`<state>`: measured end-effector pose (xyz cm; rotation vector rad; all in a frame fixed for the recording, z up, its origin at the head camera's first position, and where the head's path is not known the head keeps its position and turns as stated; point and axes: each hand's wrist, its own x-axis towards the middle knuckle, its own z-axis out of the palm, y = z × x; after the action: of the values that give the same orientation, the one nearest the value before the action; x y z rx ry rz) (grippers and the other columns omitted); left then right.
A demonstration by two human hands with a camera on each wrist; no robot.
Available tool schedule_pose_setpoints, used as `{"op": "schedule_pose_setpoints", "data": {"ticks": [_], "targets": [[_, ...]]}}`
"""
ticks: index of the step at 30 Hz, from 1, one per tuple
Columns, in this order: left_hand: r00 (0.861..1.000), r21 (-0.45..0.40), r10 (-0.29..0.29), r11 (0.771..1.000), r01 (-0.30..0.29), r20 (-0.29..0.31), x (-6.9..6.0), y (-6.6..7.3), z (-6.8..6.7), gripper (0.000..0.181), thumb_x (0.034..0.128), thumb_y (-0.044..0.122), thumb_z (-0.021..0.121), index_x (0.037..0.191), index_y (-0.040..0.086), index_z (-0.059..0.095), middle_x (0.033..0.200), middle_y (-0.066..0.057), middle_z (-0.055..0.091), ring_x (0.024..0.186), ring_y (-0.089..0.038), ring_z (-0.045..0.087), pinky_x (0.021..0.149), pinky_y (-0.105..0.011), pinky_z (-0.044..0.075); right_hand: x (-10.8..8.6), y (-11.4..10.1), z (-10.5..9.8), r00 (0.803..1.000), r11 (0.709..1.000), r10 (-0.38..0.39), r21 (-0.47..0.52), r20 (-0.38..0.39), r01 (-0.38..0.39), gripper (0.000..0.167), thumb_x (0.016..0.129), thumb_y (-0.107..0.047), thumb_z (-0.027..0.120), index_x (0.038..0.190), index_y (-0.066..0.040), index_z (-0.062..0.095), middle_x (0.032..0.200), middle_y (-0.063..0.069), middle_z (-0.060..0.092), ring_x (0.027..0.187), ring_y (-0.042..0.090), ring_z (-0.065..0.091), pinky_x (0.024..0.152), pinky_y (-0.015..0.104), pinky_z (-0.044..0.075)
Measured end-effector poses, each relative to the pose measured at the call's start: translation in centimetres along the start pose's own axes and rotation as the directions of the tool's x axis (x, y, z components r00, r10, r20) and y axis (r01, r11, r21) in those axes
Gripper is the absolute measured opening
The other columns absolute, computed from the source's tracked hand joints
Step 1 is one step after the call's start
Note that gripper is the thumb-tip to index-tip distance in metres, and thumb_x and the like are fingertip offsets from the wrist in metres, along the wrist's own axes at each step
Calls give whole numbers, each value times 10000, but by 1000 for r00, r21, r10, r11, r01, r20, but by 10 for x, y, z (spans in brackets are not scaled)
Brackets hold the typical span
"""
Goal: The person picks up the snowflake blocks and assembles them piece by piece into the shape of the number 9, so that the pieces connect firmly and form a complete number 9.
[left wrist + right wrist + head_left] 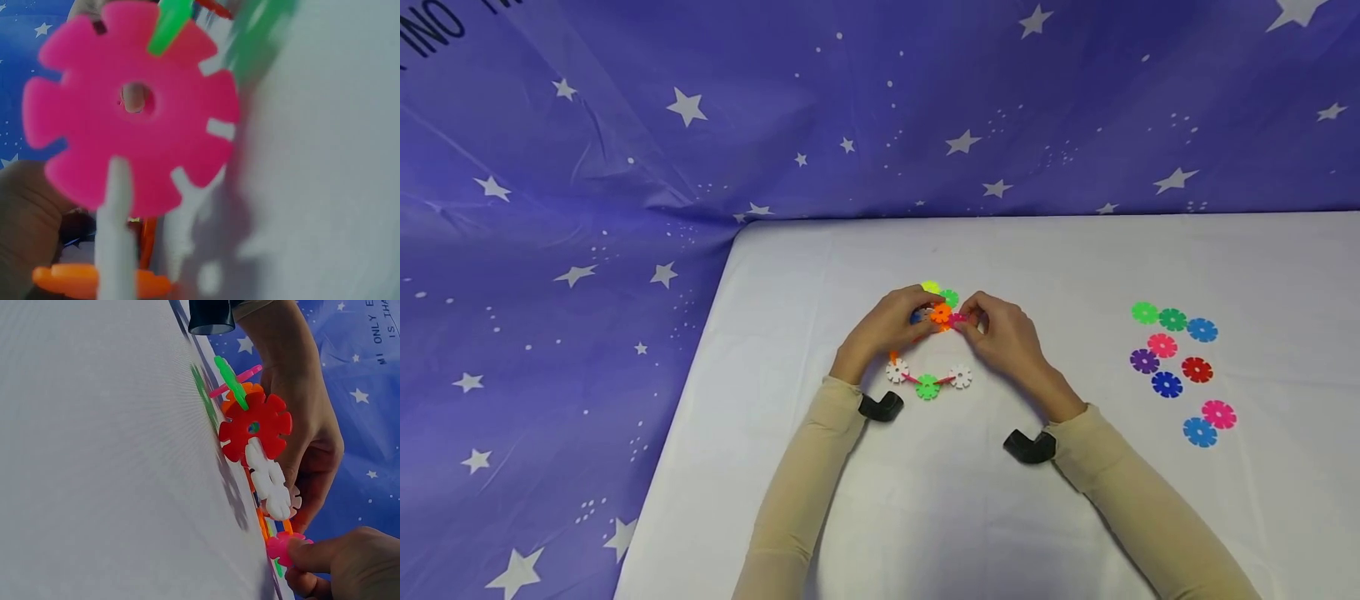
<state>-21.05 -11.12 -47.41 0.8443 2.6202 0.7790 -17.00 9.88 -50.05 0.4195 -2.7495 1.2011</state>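
Both hands meet over a chain of notched plastic discs slotted together on the white table. My left hand holds the chain at an orange disc. My right hand pinches a pink disc right beside that orange one; in the right wrist view the pink disc sits between thumb and finger. Nearer the body, the chain's white disc, green disc and second white disc link through edge-on pieces. A large pink disc fills the left wrist view. Fingers partly hide the joint.
Several loose discs lie at the right, among them a red disc, a purple disc and a blue disc. A starry purple cloth hangs behind the white table. Each wrist carries a black fitting.
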Motion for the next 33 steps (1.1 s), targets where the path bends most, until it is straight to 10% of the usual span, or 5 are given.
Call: {"op": "schedule_pose_setpoints", "data": {"ticks": [33], "targets": [[990, -79, 76, 993, -86, -117, 0, -4, 5, 341, 908, 216, 711, 1217, 73, 689, 1030, -32, 686, 853, -125, 563, 825, -257, 469, -1, 0, 1, 996, 997, -70, -37, -48, 68, 99, 863, -159, 748, 809, -97, 693, 639, 32, 614, 565, 163, 489, 535, 289, 353]]}}
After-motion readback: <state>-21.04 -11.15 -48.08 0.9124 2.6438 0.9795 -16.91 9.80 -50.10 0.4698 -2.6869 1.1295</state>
